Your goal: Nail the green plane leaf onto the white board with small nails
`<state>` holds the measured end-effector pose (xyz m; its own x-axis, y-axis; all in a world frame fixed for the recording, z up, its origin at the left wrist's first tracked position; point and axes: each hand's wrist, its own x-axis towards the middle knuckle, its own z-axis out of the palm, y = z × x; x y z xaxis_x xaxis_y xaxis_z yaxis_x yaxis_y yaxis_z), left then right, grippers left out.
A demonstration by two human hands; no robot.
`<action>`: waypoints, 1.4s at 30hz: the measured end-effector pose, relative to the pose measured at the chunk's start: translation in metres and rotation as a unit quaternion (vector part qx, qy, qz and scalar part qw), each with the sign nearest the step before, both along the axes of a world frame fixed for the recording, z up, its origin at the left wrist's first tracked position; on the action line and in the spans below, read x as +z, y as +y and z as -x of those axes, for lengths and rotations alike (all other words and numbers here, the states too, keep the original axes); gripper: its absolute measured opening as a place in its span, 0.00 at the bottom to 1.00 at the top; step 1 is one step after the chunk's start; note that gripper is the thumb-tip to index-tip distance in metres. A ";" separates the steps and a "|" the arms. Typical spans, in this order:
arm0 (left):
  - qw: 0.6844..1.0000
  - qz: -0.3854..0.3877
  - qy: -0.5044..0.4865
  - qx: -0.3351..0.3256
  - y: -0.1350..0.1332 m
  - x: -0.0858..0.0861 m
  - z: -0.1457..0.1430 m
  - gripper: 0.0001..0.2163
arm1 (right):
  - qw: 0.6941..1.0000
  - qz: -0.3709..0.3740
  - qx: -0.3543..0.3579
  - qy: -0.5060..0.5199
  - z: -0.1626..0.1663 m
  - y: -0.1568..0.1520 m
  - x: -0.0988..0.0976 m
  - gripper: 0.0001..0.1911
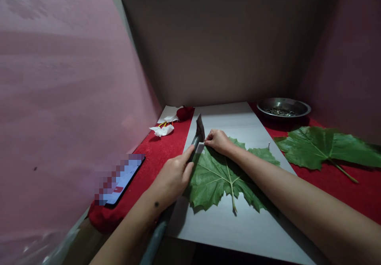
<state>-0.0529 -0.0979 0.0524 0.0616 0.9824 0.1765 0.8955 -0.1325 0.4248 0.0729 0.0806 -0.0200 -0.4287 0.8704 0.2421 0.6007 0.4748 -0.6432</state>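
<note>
My left hand [174, 177] is wrapped round the grey handle of a hammer [200, 129], whose dark head is raised beside my other fingertips. With thumb and fingers pinched together, my right hand [218, 141] holds a small nail, mostly hidden, at the far left lobe of a large green leaf [214, 177]. The leaf lies on a white board [229, 118], its stem towards me. A thin nail [269, 145] stands upright at the leaf's right side. My right forearm covers part of the leaf.
Right of the board, a metal bowl [308, 109] of small shiny pieces and another green leaf [315, 148] rest on red cloth [366, 189]. At left are a phone [126, 183], crumpled tissue [163, 130] and a dark red round thing [183, 113]. Pink sheeting [59, 98] flanks the left side.
</note>
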 end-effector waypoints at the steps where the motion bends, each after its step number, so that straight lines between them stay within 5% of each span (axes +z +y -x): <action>1: 1.000 0.007 -0.009 0.008 0.000 0.003 0.000 0.22 | 1.000 -0.001 0.000 0.000 0.000 0.000 0.000 0.03; 6: 0.994 -0.102 -0.047 -0.002 -0.006 0.017 -0.005 0.23 | 1.000 0.002 -0.005 -0.004 0.000 0.002 -0.001 0.03; 12: 1.000 0.012 -0.022 0.013 0.001 0.007 -0.003 0.22 | 1.000 -0.002 0.000 -0.002 0.000 0.002 -0.001 0.03; 19: 0.993 -0.107 -0.045 -0.013 -0.006 0.009 0.000 0.23 | 1.000 0.004 -0.002 -0.006 0.000 0.002 -0.002 0.03; 25: 1.000 -0.023 -0.017 0.001 0.004 -0.001 0.004 0.22 | 1.000 0.005 -0.001 -0.010 0.000 0.000 0.002 0.04; 31: 0.988 -0.141 -0.055 0.004 -0.010 0.015 -0.001 0.23 | 1.000 0.011 -0.003 -0.015 0.000 -0.001 0.003 0.04; 37: 0.998 -0.017 -0.048 0.035 0.005 -0.004 0.008 0.22 | 1.000 0.003 -0.004 -0.011 0.000 -0.001 0.003 0.04; 42: 0.991 -0.120 -0.038 0.047 -0.013 0.019 0.005 0.23 | 1.000 0.003 -0.001 -0.008 0.001 0.002 0.000 0.04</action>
